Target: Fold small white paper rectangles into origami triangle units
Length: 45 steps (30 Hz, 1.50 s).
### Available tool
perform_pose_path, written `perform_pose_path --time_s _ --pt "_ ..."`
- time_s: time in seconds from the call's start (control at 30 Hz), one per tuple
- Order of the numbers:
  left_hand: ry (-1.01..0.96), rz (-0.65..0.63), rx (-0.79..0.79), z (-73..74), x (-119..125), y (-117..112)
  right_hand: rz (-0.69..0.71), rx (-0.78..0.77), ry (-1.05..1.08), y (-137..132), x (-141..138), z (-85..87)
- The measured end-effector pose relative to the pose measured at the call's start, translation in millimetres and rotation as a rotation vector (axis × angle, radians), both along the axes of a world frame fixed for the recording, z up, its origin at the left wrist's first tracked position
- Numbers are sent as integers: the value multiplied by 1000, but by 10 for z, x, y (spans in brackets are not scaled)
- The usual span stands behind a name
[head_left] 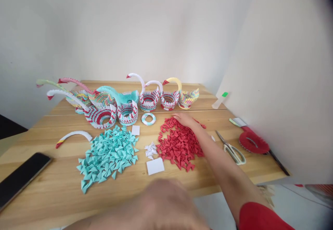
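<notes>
My right hand [184, 120] reaches across to the far edge of a heap of folded red paper triangles [179, 143]. Its fingers lie stretched out on the pieces there, with no piece visibly gripped. Close to the camera, at the bottom middle, my left hand [166, 202] is a motion blur, and its fingers cannot be made out. To the left spreads a heap of folded turquoise paper triangles [109, 153]. Between the heaps are a few white folded pieces [151, 150], a white paper rectangle [155, 166] and a turquoise-and-white paper ring [148, 119].
Several folded-paper swans [100, 115] stand along the back. A loose white swan neck [75, 134] and a phone [23, 176] lie left. Scissors [231, 150], a red ring-shaped item [253, 142] and a green-capped translucent item [220, 100] are on the right. Walls border the table.
</notes>
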<state>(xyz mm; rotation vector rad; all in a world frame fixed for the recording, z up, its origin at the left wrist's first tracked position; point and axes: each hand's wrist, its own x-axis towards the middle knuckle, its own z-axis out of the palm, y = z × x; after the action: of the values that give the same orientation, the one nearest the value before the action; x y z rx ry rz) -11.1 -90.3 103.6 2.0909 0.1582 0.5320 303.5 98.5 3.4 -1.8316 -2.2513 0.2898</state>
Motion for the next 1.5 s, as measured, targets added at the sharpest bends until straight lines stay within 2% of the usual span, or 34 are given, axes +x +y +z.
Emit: perform_pose_path --time_s 0.03,0.07,0.1,0.17,0.3,0.4,0.6,0.7,0.9,0.97,1.07,1.17,1.3,1.37,1.5 --pt "5 57 -18 -44 25 142 31 -28 2 -43 5 10" --pt "27 207 -74 -116 46 291 63 -52 4 -88 11 30" --pt "4 341 -92 -215 61 440 89 -71 6 -132 16 59" --pt "-23 501 -53 -465 62 710 108 -79 6 -201 7 132" --pt "-50 784 195 -929 -52 1040 78 -1 -12 -228 -167 246" --pt "-54 861 370 -1090 -171 1131 90 39 -42 -162 -396 227" --pt "-49 906 458 -1145 -228 1189 55 46 -104 -10 -639 35" --pt "-47 899 474 -1149 -199 1185 41 76 -88 -53 -652 30" --pt "-58 890 495 -1143 -182 1162 46 250 55 -509 -653 269" --pt "-65 894 496 -1153 -184 1167 58 287 282 -684 -648 319" --pt "-81 908 498 -1175 -189 1176 41 300 478 -884 -649 352" --pt "-81 914 472 -1192 -190 1180 -58 324 548 -1024 -630 370" --pt "-73 920 454 -1190 -188 1176 -168 432 506 -1187 -530 415" --pt "-58 929 447 -1180 -189 1172 -145 405 462 -1234 -455 438" --pt "-51 934 442 -1166 -197 1171 100 186 314 -1119 -316 460"
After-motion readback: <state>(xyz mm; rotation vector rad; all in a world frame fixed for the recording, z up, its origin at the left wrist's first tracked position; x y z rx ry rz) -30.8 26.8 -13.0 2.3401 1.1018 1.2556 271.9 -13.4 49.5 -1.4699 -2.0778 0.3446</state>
